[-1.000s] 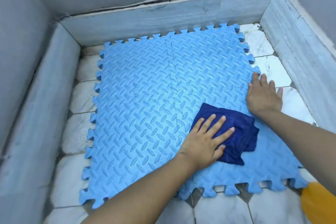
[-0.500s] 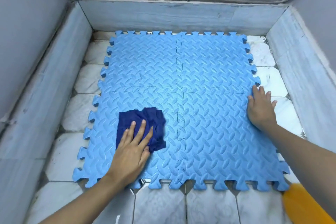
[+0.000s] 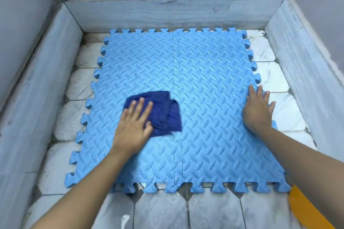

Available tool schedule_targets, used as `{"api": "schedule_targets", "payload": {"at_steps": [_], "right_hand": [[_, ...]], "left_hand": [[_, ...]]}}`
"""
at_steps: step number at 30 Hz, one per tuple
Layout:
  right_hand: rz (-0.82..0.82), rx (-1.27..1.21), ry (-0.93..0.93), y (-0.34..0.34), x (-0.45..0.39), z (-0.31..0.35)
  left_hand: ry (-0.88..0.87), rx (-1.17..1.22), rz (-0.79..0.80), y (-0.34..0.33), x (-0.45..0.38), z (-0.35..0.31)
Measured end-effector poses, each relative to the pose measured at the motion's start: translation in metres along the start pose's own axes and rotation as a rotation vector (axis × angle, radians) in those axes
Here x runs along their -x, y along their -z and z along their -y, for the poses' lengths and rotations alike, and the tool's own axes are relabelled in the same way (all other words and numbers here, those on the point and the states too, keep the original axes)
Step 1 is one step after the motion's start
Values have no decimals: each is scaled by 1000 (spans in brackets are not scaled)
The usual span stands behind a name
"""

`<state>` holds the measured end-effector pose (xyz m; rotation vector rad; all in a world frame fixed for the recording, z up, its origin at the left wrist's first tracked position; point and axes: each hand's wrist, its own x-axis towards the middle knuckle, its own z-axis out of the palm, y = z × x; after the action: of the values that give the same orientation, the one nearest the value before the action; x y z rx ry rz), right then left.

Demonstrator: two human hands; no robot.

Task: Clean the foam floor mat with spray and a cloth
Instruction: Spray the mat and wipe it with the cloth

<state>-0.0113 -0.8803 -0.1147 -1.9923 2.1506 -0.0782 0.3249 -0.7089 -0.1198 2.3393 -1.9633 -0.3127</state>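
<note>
A light blue foam floor mat (image 3: 214,61) made of interlocking tiles lies on the tiled floor and fills most of the view. A crumpled dark blue cloth (image 3: 163,113) rests on the mat a little left of its centre. My left hand (image 3: 135,126) presses flat on the cloth's left part, fingers spread. My right hand (image 3: 257,109) lies flat on the mat's right edge, fingers apart, holding nothing. No spray bottle is recognisable in view.
White marble floor tiles (image 3: 275,80) show around the mat. Low grey walls (image 3: 167,13) close in the far, left and right sides. An orange-yellow object (image 3: 307,212) sits at the bottom right corner, partly hidden by my right forearm.
My left hand swept the cloth from the mat's right side to its near left, then up and right toward the centre. The right hand stayed on the mat's right edge.
</note>
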Motion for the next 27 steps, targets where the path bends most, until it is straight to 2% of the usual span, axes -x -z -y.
{"api": "schedule_targets", "payload": {"at_steps": [3,5,6,8,11,12,13,15,19,21,23,27], "right_hand": [[-18,28,-49,-1,1,10],[-23,23,5,-3,3,20],[-24,38,78,-7,4,25],[-14,72,191,-13,4,32],[-14,80,238,-14,-2,34],[-22,82,244,-15,-4,33],[-31,77,249,-15,-4,31],[-48,51,252,-15,-4,30],[-61,5,237,-15,-5,29],[-61,7,234,-16,-5,29],[-56,26,236,-15,-5,30],[-32,97,214,-16,-5,32]], "left_hand": [[306,29,-32,12,-16,49],[331,7,-40,12,-12,42],[272,-8,-38,8,-6,29],[36,-28,-34,1,8,-10],[-480,-53,59,-9,-1,-71],[-597,-69,103,-10,-17,-86],[-640,-77,123,-9,-39,-98],[-532,-69,110,-5,-92,-103],[25,31,106,17,-168,-40],[180,53,122,24,-164,-5],[222,66,116,24,-138,12],[116,19,66,11,-63,12]]}}
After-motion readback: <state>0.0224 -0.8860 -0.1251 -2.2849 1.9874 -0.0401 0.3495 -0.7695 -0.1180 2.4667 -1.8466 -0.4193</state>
